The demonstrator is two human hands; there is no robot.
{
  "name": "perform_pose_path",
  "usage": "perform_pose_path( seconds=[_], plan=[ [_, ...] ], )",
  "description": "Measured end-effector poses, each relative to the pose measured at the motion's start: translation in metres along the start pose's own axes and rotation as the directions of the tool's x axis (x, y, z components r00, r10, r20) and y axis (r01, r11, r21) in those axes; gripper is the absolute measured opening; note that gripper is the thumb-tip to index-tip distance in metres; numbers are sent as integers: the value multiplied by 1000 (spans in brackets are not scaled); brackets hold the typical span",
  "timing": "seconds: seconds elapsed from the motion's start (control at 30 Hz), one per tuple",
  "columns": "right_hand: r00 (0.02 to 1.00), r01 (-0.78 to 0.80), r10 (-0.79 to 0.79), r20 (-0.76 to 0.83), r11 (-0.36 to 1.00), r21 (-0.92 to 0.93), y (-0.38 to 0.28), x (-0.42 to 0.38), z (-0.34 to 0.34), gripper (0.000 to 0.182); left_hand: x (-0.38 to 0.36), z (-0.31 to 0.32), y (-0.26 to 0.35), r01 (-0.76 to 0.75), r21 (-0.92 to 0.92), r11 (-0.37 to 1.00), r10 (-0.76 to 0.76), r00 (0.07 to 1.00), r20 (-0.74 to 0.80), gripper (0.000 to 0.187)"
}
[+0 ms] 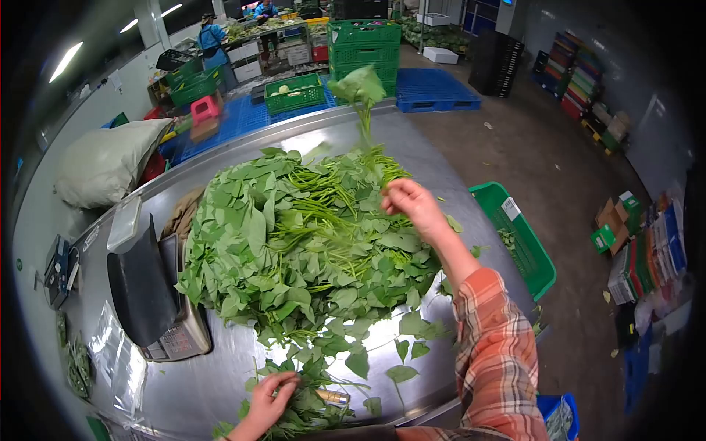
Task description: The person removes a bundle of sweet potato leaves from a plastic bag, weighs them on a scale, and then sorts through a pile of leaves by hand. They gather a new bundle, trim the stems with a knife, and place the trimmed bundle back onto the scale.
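Observation:
A large heap of leafy green stems (257,228) lies on the steel table (441,158). At the heap's upper right, my right hand (408,202) has its fingers pressed together; whatever is between them is too small to name. Beyond it, a blurred leafy sprig (360,92) stands above the far edge of the heap. My left hand (273,397) is low at the near edge, its fingers curled at loose leafy stems (316,415). Just right of that hand, a small yellowish-handled object (332,397) lies partly under leaves.
A scale (180,342) with a black pan (140,287) stands left of the heap. A green crate (540,268) is beyond the table's right edge. Stacked green crates (364,44), a blue pallet (434,90) and a person in blue (212,40) are at the back.

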State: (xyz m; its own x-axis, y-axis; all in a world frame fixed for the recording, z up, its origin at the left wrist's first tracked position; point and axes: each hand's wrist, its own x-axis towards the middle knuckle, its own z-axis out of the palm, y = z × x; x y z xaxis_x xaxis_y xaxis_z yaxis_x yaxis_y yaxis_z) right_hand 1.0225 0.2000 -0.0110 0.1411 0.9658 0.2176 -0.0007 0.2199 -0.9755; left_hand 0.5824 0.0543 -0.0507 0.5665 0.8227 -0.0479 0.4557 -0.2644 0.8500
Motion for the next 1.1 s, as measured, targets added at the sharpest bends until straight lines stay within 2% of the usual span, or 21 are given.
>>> perform_pose_path(
  seconds=[0.07,0.13,0.2,0.3,0.33,0.43,0.47,0.53,0.57,0.6,0.7,0.73,0.77,0.83,0.87,0.9,0.93,0.97,1.03,1.07,1.1],
  plan=[
    [984,-64,84,155,990,-129,-24,-22,34,21,36,-26,44,-420,267,867,437,899,-5,37],
    [933,-88,161,322,969,-230,-39,-46,64,21,65,-44,90,-641,476,601,699,711,74,37],
    [866,-89,198,459,965,-249,-51,-63,84,20,94,-48,110,-599,745,293,798,583,155,36],
    [730,76,142,668,955,-287,-50,-69,95,22,143,-56,128,-440,868,232,679,712,179,37],
    [665,271,129,736,876,-398,-42,-70,95,27,145,-52,119,-445,854,271,596,774,214,33],
    [633,85,349,691,856,-510,-59,-72,110,32,145,-36,96,-421,840,341,361,884,297,21],
    [670,135,293,682,855,-500,-51,-70,109,31,148,-31,93,-403,849,342,317,900,299,17],
    [653,535,90,752,647,-542,-40,-63,102,27,155,-22,96,-371,877,306,220,923,314,7],
    [612,692,-1,791,483,-536,-37,-59,100,25,159,-19,101,-374,862,343,258,920,296,11],
    [545,599,174,820,604,-526,-42,-48,106,18,164,-15,107,-375,845,382,296,915,273,15],
    [597,373,301,744,717,-589,-66,8,94,20,169,-25,136,-305,865,398,530,846,55,30],
    [757,459,21,654,695,-554,-62,34,81,20,162,-33,156,-249,891,379,608,793,-37,34],
    [823,539,-270,500,650,-536,-52,64,66,20,161,-37,165,-190,912,363,682,722,-122,38],
    [739,673,-569,361,588,-449,-19,128,43,25,140,-29,136,-362,730,579,658,737,-156,39],
    [750,661,-506,426,555,-505,-1,147,41,26,128,-22,120,-434,608,664,643,747,-168,40],
    [758,652,-436,485,515,-557,18,165,42,27,126,-10,112,-437,567,698,608,780,-147,23],
    [764,644,-358,536,470,-604,40,180,44,28,109,3,94,-358,491,794,452,888,-82,27],
    [767,626,-105,632,334,-704,70,190,51,44,101,10,85,-354,464,812,398,917,3,24],
    [812,526,8,583,422,-738,87,179,60,78,77,19,64,-341,472,813,332,937,105,30],
    [809,486,72,583,475,-733,88,186,60,88,68,23,58,-317,417,852,312,946,81,26],
    [798,443,139,586,525,-727,84,194,59,98,56,31,51,-199,384,902,206,978,24,25]
  ],
)
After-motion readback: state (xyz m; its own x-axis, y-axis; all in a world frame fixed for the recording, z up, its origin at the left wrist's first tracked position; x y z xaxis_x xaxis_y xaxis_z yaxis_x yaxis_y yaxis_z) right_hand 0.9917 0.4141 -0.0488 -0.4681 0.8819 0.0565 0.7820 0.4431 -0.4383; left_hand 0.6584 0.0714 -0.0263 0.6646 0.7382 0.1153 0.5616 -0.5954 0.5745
